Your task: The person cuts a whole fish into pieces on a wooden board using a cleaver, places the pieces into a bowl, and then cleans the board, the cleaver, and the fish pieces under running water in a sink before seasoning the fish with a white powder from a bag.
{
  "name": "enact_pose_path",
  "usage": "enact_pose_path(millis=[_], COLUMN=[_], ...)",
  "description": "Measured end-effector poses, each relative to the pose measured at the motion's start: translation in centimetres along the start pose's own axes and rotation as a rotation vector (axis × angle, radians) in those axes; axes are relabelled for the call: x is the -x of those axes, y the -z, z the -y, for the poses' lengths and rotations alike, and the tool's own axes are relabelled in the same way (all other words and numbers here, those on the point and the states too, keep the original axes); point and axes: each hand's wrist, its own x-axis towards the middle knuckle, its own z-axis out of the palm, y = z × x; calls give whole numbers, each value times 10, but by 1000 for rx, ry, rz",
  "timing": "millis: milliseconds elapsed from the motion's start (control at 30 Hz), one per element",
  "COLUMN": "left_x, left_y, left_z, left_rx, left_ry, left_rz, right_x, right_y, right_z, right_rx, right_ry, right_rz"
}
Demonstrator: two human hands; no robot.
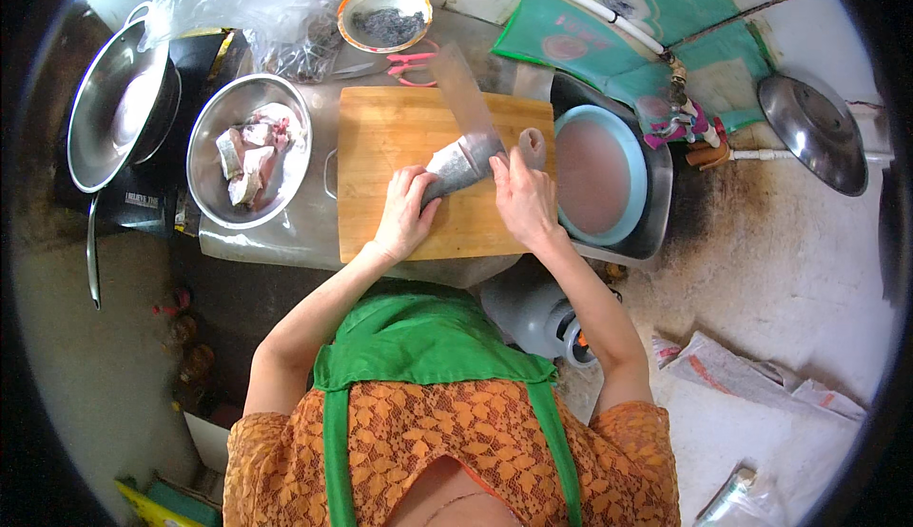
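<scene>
A wooden cutting board lies before me on the counter. On it rests a grey-skinned fish piece with a cut line across its body. My left hand grips the fish's near-left end and presses it to the board. In my right hand is a cleaver, its broad, slightly blurred blade pointing away from me at the right end of the fish. My fingers hide the handle. A smaller fish piece lies behind my right hand, near the board's right edge.
Left of the board stands a steel bowl with fish chunks; beyond it is a wok. Scissors, a patterned bowl and a plastic bag sit behind. At right, a blue basin of cloudy water fills the sink.
</scene>
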Motion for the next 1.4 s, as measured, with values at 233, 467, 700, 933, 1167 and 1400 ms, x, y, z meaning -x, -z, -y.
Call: enact_pose_path(millis=[233,467,700,933,1167,1400], left_x=[4,-2,-2,0,-1,-35], left_y=[0,-5,-3,-3,-2,-20], left_z=[2,4,0,-1,-1,-22], left_rx=[26,21,-8,-43,-46,-127], left_ry=[43,-18,-29,-33,-10,-5], left_rz=[6,32,40,44,69,49], right_x=[-11,-12,-16,13,54,62], right_y=[-1,-40,-19,7,15,19], right_z=[16,-19,-72,-44,-26,-29], right_rx=[-152,81,-755,-34,59,42], right_ry=[34,-142,-584,-122,-141,-228], right_rz=[-125,254,278,-7,213,306])
